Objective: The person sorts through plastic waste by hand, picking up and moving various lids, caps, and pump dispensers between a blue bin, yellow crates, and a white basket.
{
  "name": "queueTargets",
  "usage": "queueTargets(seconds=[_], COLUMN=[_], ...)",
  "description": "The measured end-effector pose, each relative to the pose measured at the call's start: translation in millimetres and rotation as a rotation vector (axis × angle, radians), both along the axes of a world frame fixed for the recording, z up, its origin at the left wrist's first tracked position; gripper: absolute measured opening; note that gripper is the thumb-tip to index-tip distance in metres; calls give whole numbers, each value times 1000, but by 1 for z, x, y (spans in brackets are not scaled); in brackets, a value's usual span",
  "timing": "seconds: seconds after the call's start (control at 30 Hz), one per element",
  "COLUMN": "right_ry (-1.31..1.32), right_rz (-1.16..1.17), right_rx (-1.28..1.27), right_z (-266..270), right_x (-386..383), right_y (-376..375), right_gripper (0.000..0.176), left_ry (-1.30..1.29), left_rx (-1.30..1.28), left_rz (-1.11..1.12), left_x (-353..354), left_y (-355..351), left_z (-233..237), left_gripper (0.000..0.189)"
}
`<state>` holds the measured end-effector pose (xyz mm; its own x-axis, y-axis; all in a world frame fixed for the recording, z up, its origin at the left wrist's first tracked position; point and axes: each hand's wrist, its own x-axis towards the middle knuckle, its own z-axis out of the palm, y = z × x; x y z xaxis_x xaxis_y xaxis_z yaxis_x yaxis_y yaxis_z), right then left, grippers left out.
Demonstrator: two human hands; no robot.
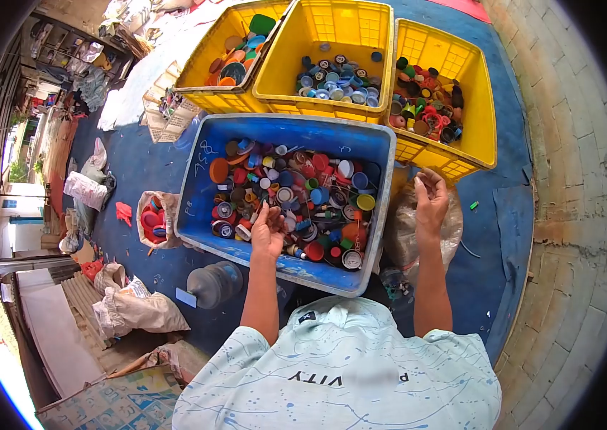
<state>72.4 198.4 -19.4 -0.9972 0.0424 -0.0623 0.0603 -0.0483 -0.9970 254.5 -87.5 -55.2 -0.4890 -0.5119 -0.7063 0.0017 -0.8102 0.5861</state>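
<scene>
A blue crate (283,126) filled with mixed bottle caps (312,183) stands right in front of me. My left hand (268,231) is over the caps near the crate's front-left part, its fingers curled inward; what they hold, if anything, cannot be made out. Outside the crate's right side, my right hand (431,203) is raised above a clear plastic bag (398,233). Its fingers are bent but apart from the thumb, and nothing shows between them.
Behind the blue crate, three yellow crates hold caps: a left crate (207,50), a middle crate (282,46) and a right crate (486,107). At left are a sack of red caps (167,240), a large water jug (214,284) and white sacks (142,313). A block wall (569,143) runs along the right.
</scene>
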Motion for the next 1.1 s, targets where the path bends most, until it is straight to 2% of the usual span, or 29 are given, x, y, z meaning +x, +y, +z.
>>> queueTargets(seconds=[0.07, 0.2, 0.27, 0.33, 0.4, 0.43, 0.53, 0.57, 0.7, 0.8, 0.93, 1.1], right_ry=[99, 31, -60, -52, 87, 14, 99, 13, 164, 176, 148, 139], right_rz=[4, 50, 149, 314, 466, 509, 496, 592, 555, 596, 734, 739], right_rx=[92, 264, 259, 482, 749, 797, 843, 904, 1106, 1233, 1267, 1320], right_z=[10, 11, -28, -56, -118, -129, -185, -195, -223, -231, -244, -256], right_x=[6, 42, 58, 69, 73, 74, 72, 68, 71, 67, 60, 55], right_y=[-26, -92, -125, -161, -181, -193, -212, -212, -217, -223, -228, -233], right_gripper=[26, 23, 26, 30, 33, 34, 32, 42, 63, 70, 74, 72], left_ry=[-4, 27, 27, 54, 36, 33, -5, -28, -97, -125, -184, -211], left_rx=[30, 86, 89, 83, 72, 72, 59, 53, 28, 20, 7, -26], left_rz=[-40, -152, -184, -182, -180, -178, -172, -170, -174, -159, -187, -318], left_x=[3, -4, -2, 2, 8, 10, 17, 21, 37, 47, 48, 30], left_y=[-21, -69, -93, -122, -150, -161, -190, -197, -214, -217, -203, -192], left_z=[-12, -25, -29, -42, -50, -50, -39, -37, -44, -47, -41, -61], left_gripper=[21, 15, 16, 17, 18, 17, 15, 15, 18, 18, 16, 20])
